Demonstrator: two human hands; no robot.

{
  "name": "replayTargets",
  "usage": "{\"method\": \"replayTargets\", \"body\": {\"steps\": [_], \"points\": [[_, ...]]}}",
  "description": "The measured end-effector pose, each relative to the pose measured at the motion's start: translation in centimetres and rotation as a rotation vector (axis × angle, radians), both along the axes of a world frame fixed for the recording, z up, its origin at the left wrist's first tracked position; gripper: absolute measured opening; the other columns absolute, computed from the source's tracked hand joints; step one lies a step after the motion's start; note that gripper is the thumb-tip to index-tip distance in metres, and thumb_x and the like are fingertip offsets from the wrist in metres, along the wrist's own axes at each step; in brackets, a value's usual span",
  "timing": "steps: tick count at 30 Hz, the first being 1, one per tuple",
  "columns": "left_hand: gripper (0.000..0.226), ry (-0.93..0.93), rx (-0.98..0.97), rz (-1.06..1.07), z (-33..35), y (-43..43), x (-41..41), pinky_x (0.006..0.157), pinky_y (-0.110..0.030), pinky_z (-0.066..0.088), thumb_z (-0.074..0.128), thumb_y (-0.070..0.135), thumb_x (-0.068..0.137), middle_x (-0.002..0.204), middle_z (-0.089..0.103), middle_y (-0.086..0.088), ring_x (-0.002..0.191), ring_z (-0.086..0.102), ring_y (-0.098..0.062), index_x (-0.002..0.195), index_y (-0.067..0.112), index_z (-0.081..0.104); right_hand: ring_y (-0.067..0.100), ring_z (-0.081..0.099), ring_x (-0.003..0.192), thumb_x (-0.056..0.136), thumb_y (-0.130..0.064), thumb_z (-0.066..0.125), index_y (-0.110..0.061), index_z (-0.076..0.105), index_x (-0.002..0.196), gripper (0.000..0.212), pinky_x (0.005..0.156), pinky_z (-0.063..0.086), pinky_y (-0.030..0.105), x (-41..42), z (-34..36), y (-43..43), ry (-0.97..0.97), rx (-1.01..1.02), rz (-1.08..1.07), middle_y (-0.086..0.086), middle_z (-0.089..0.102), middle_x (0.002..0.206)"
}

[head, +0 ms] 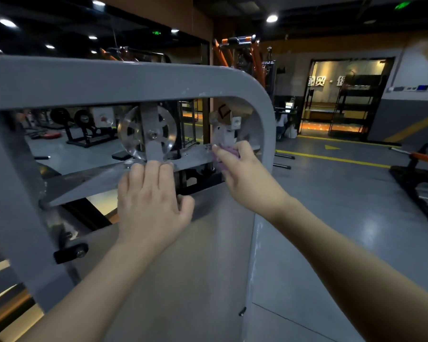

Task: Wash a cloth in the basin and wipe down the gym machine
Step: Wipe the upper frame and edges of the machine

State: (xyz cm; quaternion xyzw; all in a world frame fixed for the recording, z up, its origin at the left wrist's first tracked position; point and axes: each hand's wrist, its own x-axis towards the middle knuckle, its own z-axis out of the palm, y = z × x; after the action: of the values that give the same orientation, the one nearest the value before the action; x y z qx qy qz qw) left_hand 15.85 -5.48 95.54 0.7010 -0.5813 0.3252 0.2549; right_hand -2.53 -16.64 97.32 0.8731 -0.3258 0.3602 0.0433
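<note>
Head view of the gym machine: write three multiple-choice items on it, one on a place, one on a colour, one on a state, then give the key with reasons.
1. Where is the cloth?
A. On the floor
B. On the plate under the frame's curved corner
C. On the top bar

2. What colour is the cloth?
A. Purple
B. Green
C. White

3. How is the left hand?
A. Gripping the cloth
B. Hanging idle
C. Fingers resting on the plate's edge below the pulley

Key: 1 B, the right hand holds it against the plate there. 2 A, purple fabric shows past the fingers. 3 C, its fingertips lie over the plate's edge, with no cloth in it.
</note>
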Motion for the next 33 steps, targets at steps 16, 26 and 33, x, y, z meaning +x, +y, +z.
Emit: {"method": "replayTargets", "body": {"steps": [16, 26, 33], "points": [[0.063, -0.145, 0.119, -0.022, 0.5, -6.5, -5.4, 0.091, -0.043, 0.040, 0.052, 0.034, 0.077, 0.113, 0.058, -0.009, 0.106, 0.052, -0.032, 0.132, 0.006, 0.059, 0.019, 0.063, 0.095, 0.104, -0.026, 0.055, -0.024, 0.070, 0.116, 0.019, 0.082, 0.057, 0.038, -4.1, 2.7, -7.2, -0.158, -0.019, -0.064, -0.001, 0.062, 0.113], [0.066, -0.212, -0.007, 0.002, -0.7, -8.0, -5.0, 0.087, -0.048, 0.038, 0.059, 0.042, 0.076, 0.110, 0.058, -0.016, 0.101, 0.053, -0.038, 0.127, 0.000, 0.060, 0.034, 0.057, 0.083, 0.096, -0.006, 0.055, -0.007, 0.058, 0.125, 0.029, 0.071, 0.053, 0.042, -0.3, 8.4, -9.4, 0.453, 0.262, -0.389, 0.010, 0.052, 0.088], [0.064, -0.212, -0.044, -0.009, -0.8, -8.0, -5.2, 0.084, -0.048, 0.036, 0.058, 0.042, 0.077, 0.109, 0.057, -0.017, 0.099, 0.049, -0.039, 0.124, -0.001, 0.059, 0.023, 0.053, 0.070, 0.101, -0.012, 0.053, -0.020, 0.056, 0.103, 0.008, 0.065, 0.049, 0.037, -3.2, 7.6, -8.5, 0.465, 0.225, -0.253, 0.005, 0.055, 0.088]]}}
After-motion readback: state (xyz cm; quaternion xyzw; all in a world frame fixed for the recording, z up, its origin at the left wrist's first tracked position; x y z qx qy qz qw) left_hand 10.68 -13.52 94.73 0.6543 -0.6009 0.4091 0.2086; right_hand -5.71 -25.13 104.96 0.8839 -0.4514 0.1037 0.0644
